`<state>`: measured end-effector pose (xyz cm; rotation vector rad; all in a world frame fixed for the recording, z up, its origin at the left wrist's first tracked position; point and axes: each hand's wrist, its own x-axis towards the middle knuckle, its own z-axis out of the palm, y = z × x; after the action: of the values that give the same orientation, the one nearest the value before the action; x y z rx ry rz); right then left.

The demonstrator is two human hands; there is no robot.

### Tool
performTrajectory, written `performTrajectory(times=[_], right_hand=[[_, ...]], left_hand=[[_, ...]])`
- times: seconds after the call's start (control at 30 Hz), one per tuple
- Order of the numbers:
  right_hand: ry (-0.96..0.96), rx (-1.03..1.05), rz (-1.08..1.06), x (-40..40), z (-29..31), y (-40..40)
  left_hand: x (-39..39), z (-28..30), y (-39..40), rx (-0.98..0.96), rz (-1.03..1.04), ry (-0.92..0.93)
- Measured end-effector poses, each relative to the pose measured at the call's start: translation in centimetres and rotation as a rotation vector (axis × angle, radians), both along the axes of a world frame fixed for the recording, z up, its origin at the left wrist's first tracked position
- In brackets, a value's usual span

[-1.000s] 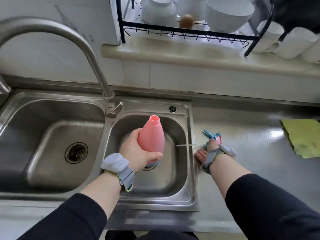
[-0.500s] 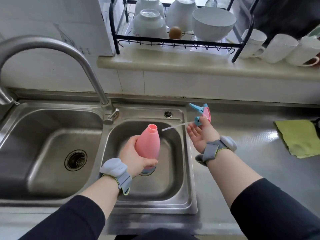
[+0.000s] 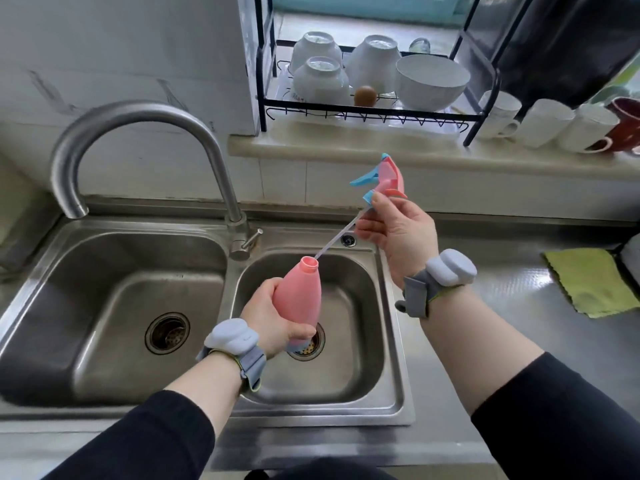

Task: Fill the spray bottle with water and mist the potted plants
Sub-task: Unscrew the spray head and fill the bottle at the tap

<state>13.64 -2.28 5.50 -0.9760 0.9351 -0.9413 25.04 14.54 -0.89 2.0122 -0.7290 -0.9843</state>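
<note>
My left hand [image 3: 273, 320] grips the pink spray bottle [image 3: 300, 299] over the small right sink basin [image 3: 388, 341], its open neck tilted up and to the right. My right hand [image 3: 398, 230] pinches the pink and blue spray head [image 3: 384, 176] above the counter behind the basin. The head's thin clear dip tube [image 3: 337, 239] slants down to the left, and its tip sits at the rim of the bottle's mouth. The curved steel faucet [image 3: 138, 133] arches over the large left basin; no water runs from it.
A large left basin [image 3: 104, 271] with a drain lies beside the small one. On the ledge behind stands a black dish rack [image 3: 367, 112] with white bowls and an egg, with white mugs [image 3: 543, 123] to its right. A green cloth [image 3: 588, 282] lies on the steel counter.
My right hand lifted the spray head from the counter, up and toward the bottle, bringing the tube's tip to the bottle's mouth. My left hand kept the bottle over the small basin.
</note>
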Motion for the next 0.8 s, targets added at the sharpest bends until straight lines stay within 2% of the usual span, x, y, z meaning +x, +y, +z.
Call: performTrajectory(times=[0.13, 0.23, 0.33, 0.8], right_hand=[[0.084, -0.106, 0.144, 1.0, 0.6, 2.3], [0.217, -0.212, 0.259, 1.4, 0.4, 3.4], [0.279, -0.233, 0.338, 1.3, 0.2, 4.1], [0.228, -0.207, 0.444, 1.1, 1.9, 5.5]], left_hand=[[0.4, 0.4, 0.4, -0.016, -0.012, -0.001], [0.4, 1.1, 0.5, -0.046, -0.028, -0.011], [0.4, 2.2, 0.6, -0.098, -0.033, -0.009], [0.5, 4.5, 1.4, -0.199, -0.009, 0.025]])
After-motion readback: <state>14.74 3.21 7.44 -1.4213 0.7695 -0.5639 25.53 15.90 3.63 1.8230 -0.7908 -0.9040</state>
